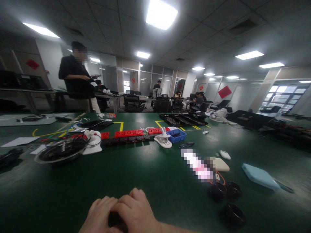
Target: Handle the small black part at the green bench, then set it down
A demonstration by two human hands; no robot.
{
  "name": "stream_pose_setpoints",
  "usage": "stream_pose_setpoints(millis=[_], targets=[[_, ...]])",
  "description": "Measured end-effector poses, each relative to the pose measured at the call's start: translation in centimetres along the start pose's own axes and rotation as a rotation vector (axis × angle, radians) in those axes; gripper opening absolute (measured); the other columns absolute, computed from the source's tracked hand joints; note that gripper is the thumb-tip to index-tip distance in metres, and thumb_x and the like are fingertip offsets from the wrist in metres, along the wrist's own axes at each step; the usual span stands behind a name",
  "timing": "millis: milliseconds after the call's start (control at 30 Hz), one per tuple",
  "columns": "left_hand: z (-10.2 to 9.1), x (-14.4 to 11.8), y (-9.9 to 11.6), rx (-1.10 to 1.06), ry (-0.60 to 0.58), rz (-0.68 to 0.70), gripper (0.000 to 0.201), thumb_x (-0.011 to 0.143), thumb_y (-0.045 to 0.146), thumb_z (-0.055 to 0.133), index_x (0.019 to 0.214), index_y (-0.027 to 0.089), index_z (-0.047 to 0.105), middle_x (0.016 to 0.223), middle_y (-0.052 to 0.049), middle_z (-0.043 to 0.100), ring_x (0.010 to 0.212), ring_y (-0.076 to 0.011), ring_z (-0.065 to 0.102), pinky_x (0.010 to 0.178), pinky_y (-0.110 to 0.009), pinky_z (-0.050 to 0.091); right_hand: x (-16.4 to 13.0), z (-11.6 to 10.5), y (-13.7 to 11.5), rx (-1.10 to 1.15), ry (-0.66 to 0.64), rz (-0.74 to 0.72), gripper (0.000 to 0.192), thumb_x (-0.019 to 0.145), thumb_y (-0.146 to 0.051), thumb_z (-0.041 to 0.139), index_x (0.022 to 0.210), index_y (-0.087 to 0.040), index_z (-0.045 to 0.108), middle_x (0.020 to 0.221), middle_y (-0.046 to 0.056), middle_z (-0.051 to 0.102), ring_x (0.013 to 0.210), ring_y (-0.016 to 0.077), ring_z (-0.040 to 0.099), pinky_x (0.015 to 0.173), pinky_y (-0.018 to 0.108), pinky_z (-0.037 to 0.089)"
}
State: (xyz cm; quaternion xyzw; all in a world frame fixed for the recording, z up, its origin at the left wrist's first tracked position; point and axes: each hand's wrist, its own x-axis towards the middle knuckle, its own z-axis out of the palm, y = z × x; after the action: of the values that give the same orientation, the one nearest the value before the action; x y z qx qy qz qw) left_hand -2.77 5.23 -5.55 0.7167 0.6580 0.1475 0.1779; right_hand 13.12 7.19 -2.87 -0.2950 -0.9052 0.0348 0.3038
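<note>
My left hand point(97, 213) and my right hand point(136, 210) are together at the bottom centre, over the near part of the green table point(109, 171). Both sets of fingers are curled and closed, knuckles up, and the hands touch each other. A dark gap shows between them; whether anything is held inside is hidden. Right of my hands lie several black round ring-like parts point(233, 215). Beyond those are a phone with a blurred bright screen point(198, 165), a cream-coloured block point(221, 164) and a light blue case point(261, 176).
Farther back stand a metal bowl of dark parts point(60, 150), a row of red-topped modules point(128, 134), a white clip-like stand point(163, 140) and a blue bin point(177, 136). Black trays point(182, 119) lie at the far edge. A person point(75, 74) stands at the back left.
</note>
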Motion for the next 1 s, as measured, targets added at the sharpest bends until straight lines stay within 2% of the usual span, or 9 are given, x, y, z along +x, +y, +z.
stream_pose_setpoints(millis=[100,233,400,533,800,1000], targets=[[-0.5,0.2,0.6,0.011,-0.034,-0.014,0.046,0.063,0.030,0.055,0.108,0.020,0.058,0.121,-0.008,0.056,0.119,-0.0260,0.042,0.104,-0.045,0.021,-0.1,0.2,0.2,0.016,0.032,-0.005,0.037,0.063,-0.048,0.060,0.087,-0.021,0.052,0.085,-0.001,0.061,0.069,0.0167,0.045,0.064,0.032,0.033],[-1.2,0.5,1.0,-0.015,-0.069,0.055,0.041,0.065,0.024,0.049,0.105,0.025,0.058,0.117,-0.004,0.059,0.115,-0.0217,0.045,0.103,-0.042,0.021,-0.2,-0.2,0.0,0.029,-0.005,-0.010,0.036,0.065,-0.044,0.059,0.091,-0.021,0.052,0.086,0.001,0.060,0.072,0.0178,0.046,0.067,0.033,0.034],[-1.7,0.1,1.7,-0.012,-0.040,0.026,0.040,0.064,0.022,0.050,0.103,0.024,0.058,0.115,-0.003,0.059,0.115,-0.0212,0.044,0.103,-0.040,0.019,-0.2,-1.3,-0.6,0.022,-0.040,-0.006,0.035,0.066,-0.040,0.059,0.093,-0.020,0.052,0.089,0.002,0.060,0.076,0.0193,0.046,0.071,0.035,0.034],[-2.3,-0.3,2.5,-0.029,-0.020,0.070,0.034,0.066,0.021,0.048,0.097,0.023,0.061,0.110,-0.004,0.062,0.110,-0.0214,0.048,0.102,-0.041,0.022,-0.2,-1.6,-0.8,0.001,-0.050,-0.008,0.034,0.066,-0.039,0.059,0.093,-0.020,0.052,0.090,0.002,0.059,0.078,0.0199,0.045,0.071,0.035,0.034],[-2.5,-0.5,2.9,-0.026,-0.017,-0.002,0.043,0.064,0.020,0.052,0.106,0.022,0.057,0.119,-0.004,0.057,0.118,-0.0226,0.043,0.104,-0.041,0.020,-0.3,-1.4,-0.6,-0.047,-0.036,-0.043,0.036,0.067,-0.043,0.057,0.095,-0.021,0.049,0.089,0.001,0.057,0.077,0.0193,0.043,0.068,0.034,0.033],[-3.1,-0.7,3.5,-0.072,-0.023,0.046,0.028,0.071,0.028,0.049,0.095,0.022,0.061,0.106,-0.003,0.063,0.106,-0.0217,0.050,0.101,-0.040,0.024,-0.4,-0.4,-0.4,-0.077,0.001,-0.106,0.033,0.067,-0.044,0.055,0.090,-0.021,0.049,0.085,0.001,0.059,0.072,0.0184,0.042,0.064,0.032,0.030]])
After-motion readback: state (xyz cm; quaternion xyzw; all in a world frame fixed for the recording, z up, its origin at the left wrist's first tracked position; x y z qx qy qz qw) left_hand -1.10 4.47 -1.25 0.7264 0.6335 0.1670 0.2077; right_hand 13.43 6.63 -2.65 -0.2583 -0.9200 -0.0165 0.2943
